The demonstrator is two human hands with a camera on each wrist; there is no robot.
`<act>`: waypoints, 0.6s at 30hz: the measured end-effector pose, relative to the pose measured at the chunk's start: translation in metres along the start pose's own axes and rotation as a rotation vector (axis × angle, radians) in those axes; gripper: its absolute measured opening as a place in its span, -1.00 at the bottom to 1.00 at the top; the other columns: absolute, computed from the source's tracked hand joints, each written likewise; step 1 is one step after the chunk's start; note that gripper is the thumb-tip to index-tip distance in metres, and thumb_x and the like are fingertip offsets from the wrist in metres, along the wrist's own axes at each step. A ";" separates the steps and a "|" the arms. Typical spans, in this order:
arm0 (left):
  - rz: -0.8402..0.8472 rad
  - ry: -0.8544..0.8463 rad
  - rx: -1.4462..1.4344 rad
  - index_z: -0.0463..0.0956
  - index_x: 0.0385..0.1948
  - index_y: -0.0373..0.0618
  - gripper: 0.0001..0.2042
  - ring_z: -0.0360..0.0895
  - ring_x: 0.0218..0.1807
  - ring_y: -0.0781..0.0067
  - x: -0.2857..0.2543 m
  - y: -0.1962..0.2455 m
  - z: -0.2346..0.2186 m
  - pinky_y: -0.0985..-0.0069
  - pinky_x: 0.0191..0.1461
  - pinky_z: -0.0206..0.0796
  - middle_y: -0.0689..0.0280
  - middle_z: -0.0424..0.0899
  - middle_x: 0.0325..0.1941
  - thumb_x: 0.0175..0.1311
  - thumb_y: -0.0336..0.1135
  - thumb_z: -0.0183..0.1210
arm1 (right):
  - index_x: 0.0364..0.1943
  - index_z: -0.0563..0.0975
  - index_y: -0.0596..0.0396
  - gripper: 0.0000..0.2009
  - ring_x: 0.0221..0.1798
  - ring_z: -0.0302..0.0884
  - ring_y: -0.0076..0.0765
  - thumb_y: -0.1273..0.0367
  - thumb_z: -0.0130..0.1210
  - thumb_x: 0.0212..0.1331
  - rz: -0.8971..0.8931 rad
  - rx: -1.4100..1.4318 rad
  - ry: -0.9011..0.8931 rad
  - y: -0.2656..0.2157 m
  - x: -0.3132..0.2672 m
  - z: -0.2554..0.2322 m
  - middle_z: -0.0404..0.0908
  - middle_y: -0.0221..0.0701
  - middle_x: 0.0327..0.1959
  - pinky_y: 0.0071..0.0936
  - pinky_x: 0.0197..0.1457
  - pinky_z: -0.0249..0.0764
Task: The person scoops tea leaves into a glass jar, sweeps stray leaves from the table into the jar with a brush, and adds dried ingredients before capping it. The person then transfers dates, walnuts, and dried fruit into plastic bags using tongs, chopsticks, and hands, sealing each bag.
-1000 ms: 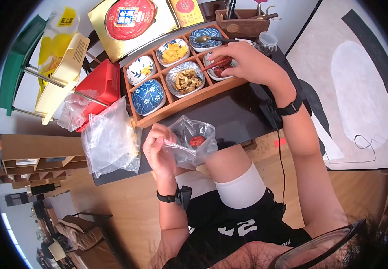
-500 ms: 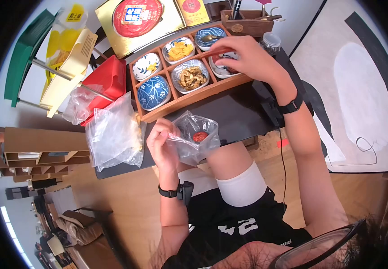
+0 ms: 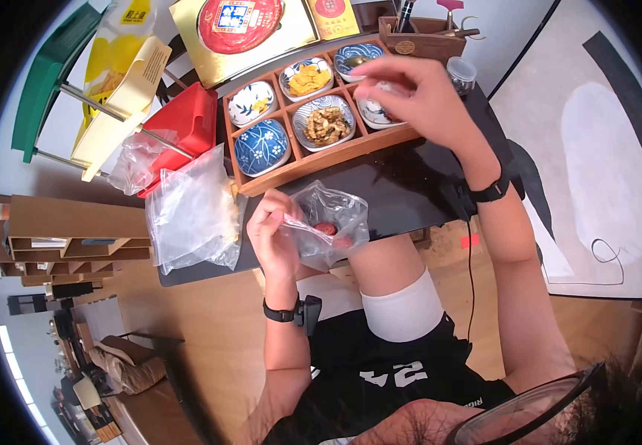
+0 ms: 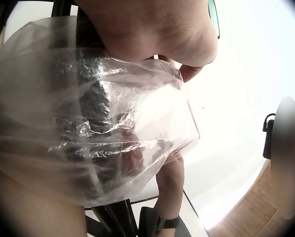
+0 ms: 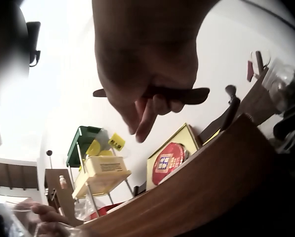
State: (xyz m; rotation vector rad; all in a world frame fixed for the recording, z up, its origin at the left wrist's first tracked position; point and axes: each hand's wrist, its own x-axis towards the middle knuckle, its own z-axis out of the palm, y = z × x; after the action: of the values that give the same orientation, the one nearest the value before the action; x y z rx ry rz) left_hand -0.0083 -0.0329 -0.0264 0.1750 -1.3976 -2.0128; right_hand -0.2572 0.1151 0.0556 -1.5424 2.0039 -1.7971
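My left hand (image 3: 270, 231) pinches the rim of a clear plastic bag (image 3: 351, 204), its mouth facing up. Dark red dried dates (image 3: 326, 228) lie inside. Over the tray's right end, my right hand (image 3: 434, 96) hovers above a small white bowl (image 3: 371, 111) with reddish pieces, partly covered by the hand. In the right wrist view its fingers curl round a narrow dark wooden utensil (image 5: 194, 96), whose kind I cannot tell; from the head view the hand hides it. The wooden compartment tray (image 3: 313, 165) also bears a bowl of walnuts (image 3: 326, 126).
Yellow dried pieces (image 3: 308, 78) fill another bowl. A spoon (image 3: 356, 62) rests in the back right bowl. Flat plastic bags (image 3: 191, 211) lie left on the black table (image 3: 399, 185), near a red bin (image 3: 187, 122). A lidded jar (image 3: 462, 73) stands right of the tray.
The right hand has lifted slightly, and its wooden utensil, visible earlier over the date bowl, is now hidden in the head view. A second red patch shows in the bag.
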 end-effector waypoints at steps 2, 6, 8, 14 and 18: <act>-0.008 0.002 0.001 0.33 -0.47 -0.18 -0.76 0.20 -0.34 0.52 0.000 -0.001 -0.001 0.55 -0.26 0.06 0.32 0.27 -0.35 0.32 -0.25 0.10 | 0.01 0.68 0.18 -0.72 -0.19 0.63 -0.60 0.42 0.34 0.24 0.325 -0.004 0.008 0.006 -0.001 -0.014 0.77 -0.37 -0.23 -0.57 0.00 0.56; 0.000 -0.003 -0.051 0.40 -0.48 -0.25 -0.77 0.29 -0.33 0.45 0.000 -0.002 -0.004 0.48 -0.23 0.17 0.26 0.37 -0.34 0.31 -0.29 0.09 | -0.04 0.67 0.22 -0.73 -0.25 0.65 -0.47 0.40 0.35 0.22 0.025 -0.348 0.176 0.036 0.004 -0.025 0.74 -0.33 -0.29 -0.47 -0.07 0.55; -0.004 -0.005 -0.052 0.40 -0.48 -0.25 -0.77 0.29 -0.33 0.45 0.001 -0.002 -0.005 0.48 -0.23 0.16 0.26 0.37 -0.34 0.32 -0.29 0.09 | -0.06 0.67 0.21 -0.73 -0.29 0.66 -0.33 0.43 0.35 0.15 0.149 -0.377 0.051 0.032 0.001 -0.026 0.74 -0.32 -0.30 -0.39 -0.10 0.54; -0.006 0.002 -0.050 0.40 -0.49 -0.25 -0.77 0.29 -0.34 0.45 0.000 -0.002 -0.003 0.48 -0.23 0.16 0.26 0.36 -0.34 0.32 -0.29 0.09 | -0.06 0.68 0.09 -0.66 -0.11 0.69 0.06 0.38 0.41 0.02 0.130 -0.615 -0.040 0.048 -0.005 -0.023 0.74 -0.20 -0.30 -0.13 0.09 0.57; -0.003 0.003 -0.050 0.39 -0.49 -0.25 -0.77 0.29 -0.35 0.44 0.000 -0.002 -0.001 0.48 -0.23 0.17 0.26 0.36 -0.34 0.32 -0.29 0.08 | -0.09 0.68 0.06 -0.68 -0.07 0.68 0.04 0.37 0.41 0.03 0.157 -0.581 -0.068 0.053 -0.005 -0.022 0.75 -0.19 -0.28 -0.13 0.10 0.57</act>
State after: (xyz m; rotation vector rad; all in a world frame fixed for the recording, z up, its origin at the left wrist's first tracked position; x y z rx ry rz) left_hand -0.0083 -0.0336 -0.0284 0.1584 -1.3440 -2.0474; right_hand -0.3001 0.1256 0.0192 -1.4666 2.6740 -1.1409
